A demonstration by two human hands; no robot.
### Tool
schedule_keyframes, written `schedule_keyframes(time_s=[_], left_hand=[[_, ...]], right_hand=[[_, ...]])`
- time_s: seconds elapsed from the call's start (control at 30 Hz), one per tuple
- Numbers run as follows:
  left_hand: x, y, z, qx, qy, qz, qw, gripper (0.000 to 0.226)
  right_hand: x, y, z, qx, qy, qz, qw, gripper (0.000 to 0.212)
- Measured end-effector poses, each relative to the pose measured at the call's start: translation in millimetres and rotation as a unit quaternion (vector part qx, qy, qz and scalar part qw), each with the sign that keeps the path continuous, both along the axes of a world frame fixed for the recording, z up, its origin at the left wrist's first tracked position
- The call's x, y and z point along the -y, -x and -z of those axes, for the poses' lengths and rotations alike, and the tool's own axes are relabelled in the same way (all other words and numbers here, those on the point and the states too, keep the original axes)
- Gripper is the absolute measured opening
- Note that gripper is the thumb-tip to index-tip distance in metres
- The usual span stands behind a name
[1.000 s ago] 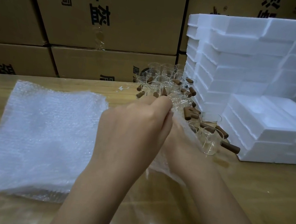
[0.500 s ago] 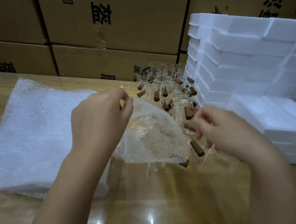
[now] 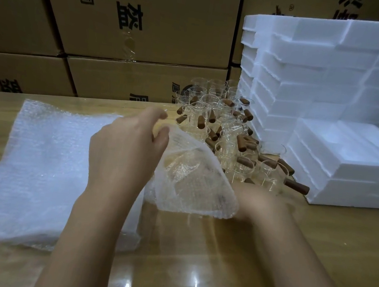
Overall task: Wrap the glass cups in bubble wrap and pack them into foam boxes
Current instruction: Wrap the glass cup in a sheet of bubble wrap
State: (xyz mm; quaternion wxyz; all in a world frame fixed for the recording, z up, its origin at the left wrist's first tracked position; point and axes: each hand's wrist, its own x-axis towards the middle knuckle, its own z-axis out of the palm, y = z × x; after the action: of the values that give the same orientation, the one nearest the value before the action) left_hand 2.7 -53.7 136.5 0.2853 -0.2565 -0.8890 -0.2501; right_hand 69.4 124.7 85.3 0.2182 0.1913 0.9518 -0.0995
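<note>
Centre frame: our left hand (image 3: pixel 126 154) pinches the upper edge of a bubble wrap sheet (image 3: pixel 193 182), fingers curled. Our right hand (image 3: pixel 257 203) sits at the sheet's lower right corner, blurred, fingers hidden; we cannot tell its grip. Just beyond, glass cups (image 3: pixel 220 123) with brown handles cluster against foam boxes (image 3: pixel 313 70) at right. At left, a stack of bubble wrap (image 3: pixel 36 166) lies on the table (image 3: pixel 315 244).

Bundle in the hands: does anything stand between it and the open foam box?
Yes: loose cups stand on the table between the bundle and the foam box; it would likely need lifting over them.
</note>
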Motion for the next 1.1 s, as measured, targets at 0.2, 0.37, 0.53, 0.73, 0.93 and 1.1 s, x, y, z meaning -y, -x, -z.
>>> schedule_keyframes(time_s=[0.2,0.37,0.53,0.73,0.93,1.1], left_hand=[[-4.5,1.1,2.5,0.018,0.129,0.044,0.990,0.021],[-9.7,-0.8,6.1,0.035,0.121,0.037,0.991,0.025],[-22.2,-5.1,12.9,0.053,0.162,0.073,0.983,0.028],[-31.6,-12.7,15.2,0.013,0.155,0.038,0.987,0.035],[-32.1,-18.1,11.9,0.029,0.083,0.045,0.995,0.035],[-33.4,-25.6,6.3,0.018,0.038,0.056,0.998,0.040]], right_hand=[[-16.6,-10.4,-22.4,-0.037,-0.002,-0.044,0.998,0.021],[-38.1,-43.3,-64.3,-0.223,-0.006,0.072,0.972,0.032],[-32.4,-84.2,-92.1,-0.321,0.015,0.078,0.944,0.043],[7.5,-106.4,-112.7,-0.327,0.059,-0.024,0.943,0.044],[24.8,-83.7,-97.3,-0.122,-0.049,-0.058,0.990,0.042],[22.9,-56.6,-75.5,-0.077,-0.044,-0.099,0.991,0.038]])
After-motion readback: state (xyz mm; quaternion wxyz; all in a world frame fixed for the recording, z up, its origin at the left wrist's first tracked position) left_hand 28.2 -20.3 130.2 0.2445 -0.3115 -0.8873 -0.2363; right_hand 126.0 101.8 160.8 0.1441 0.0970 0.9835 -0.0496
